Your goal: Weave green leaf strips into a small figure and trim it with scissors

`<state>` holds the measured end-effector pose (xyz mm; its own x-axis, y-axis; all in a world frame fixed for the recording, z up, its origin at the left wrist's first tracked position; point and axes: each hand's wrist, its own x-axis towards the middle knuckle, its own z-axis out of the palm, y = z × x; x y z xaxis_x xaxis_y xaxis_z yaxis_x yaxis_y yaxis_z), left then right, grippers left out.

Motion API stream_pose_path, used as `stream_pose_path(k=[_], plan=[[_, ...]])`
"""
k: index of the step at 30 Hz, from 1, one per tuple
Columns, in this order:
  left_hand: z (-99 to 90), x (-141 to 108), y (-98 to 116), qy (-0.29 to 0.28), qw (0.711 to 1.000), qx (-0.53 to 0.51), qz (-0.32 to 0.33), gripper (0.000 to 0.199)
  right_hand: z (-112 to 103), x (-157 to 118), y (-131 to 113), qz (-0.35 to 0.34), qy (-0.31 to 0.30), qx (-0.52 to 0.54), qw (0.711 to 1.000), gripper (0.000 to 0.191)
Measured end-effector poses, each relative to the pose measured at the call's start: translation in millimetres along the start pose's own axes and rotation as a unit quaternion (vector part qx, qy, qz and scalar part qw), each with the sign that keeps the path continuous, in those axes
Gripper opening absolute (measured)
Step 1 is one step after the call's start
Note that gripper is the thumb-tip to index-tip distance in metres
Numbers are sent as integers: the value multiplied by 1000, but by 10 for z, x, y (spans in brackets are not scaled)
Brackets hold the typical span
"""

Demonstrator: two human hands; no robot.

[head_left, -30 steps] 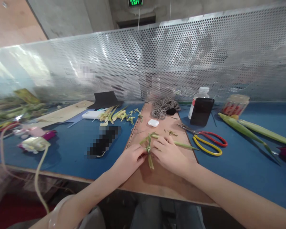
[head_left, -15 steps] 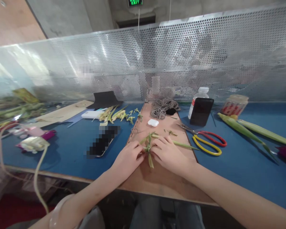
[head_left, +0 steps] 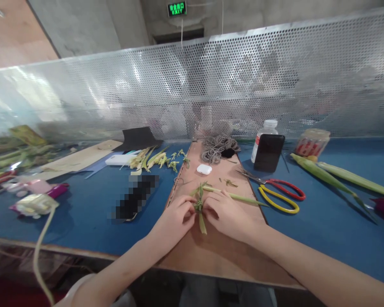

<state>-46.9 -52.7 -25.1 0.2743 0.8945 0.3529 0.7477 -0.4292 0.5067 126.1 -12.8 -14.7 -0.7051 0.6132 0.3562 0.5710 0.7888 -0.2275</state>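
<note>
A small green woven plant piece (head_left: 199, 206) stands between my hands on the wooden strip (head_left: 208, 256), a pale leaf end pointing toward me. On its left side, my left hand (head_left: 178, 215) pinches it with thumb and fingertips. From the right, my right hand (head_left: 227, 213) grips its other side with curled fingers. Beyond my right hand a long green stem (head_left: 248, 199) lies across the strip toward the scissors. Leaf scraps (head_left: 230, 183) lie a little farther back. Where the fingertips meet the piece, fine detail is too small to tell.
Scissors (head_left: 280, 194) with red and yellow handles lie right. A phone (head_left: 269, 152) leans on a bottle (head_left: 270, 123); a jar (head_left: 312, 143) and husks (head_left: 326, 179) stand beyond. Behind are grey cord (head_left: 216, 147) and a white case (head_left: 204, 169). A dark phone (head_left: 137, 197) lies left.
The view has shifted slightly, so the table items sit a little lower and more to the left. Both hands stay at the plant piece, with the left fingers slightly more bent.
</note>
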Motion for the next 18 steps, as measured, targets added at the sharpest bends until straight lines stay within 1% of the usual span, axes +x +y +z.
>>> stream_pose_path(k=[3,6,12,18], plan=[[-27,37,-15,-10,998,-56,-42,10,29,7,28,12,14,42,999,13],[-62,75,-48,-25,994,-79,-66,8,55,13,47,17,26,66,997,15],[-62,113,-107,-47,992,-112,-44,14,122,12,84,26,30,72,997,16],[-47,114,-117,-57,994,-86,-40,16,147,9,76,41,37,47,997,15]])
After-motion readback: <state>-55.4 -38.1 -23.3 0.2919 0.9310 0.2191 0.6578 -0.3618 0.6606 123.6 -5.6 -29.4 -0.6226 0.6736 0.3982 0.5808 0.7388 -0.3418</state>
